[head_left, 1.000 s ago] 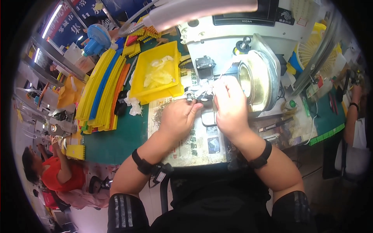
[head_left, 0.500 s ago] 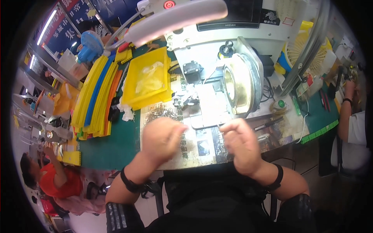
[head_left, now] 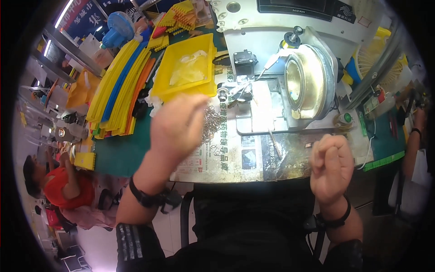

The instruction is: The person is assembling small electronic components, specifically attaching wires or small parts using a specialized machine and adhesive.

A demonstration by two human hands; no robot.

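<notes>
My left hand [head_left: 176,129], slightly blurred, is over the near edge of the yellow tray [head_left: 206,68], its fingers drawn together. Beside its fingertips lies a pile of small shiny metal pieces [head_left: 211,122] on the printed paper. My right hand [head_left: 332,168] is closed with curled fingers above the bench's front edge, right of the machine's base. Anything inside either hand is hidden. Between the hands stands the bench machine [head_left: 244,22] with a large brass-coloured ring [head_left: 294,86] and a small metal fixture [head_left: 235,92] under bright light.
A thin stick-like tool [head_left: 274,143] lies before the machine. Long yellow, blue and orange strips [head_left: 120,86] are stacked at left, near a blue fan [head_left: 120,29]. At right are a yellow fan [head_left: 371,63] and a green-capped bottle [head_left: 345,119]. Other people sit at both sides.
My left hand has moved toward the tray and metal pile. My right hand has drawn away from the machine's front, rightward, its fingers curling in. The view has shifted, and the lamp is out of it.
</notes>
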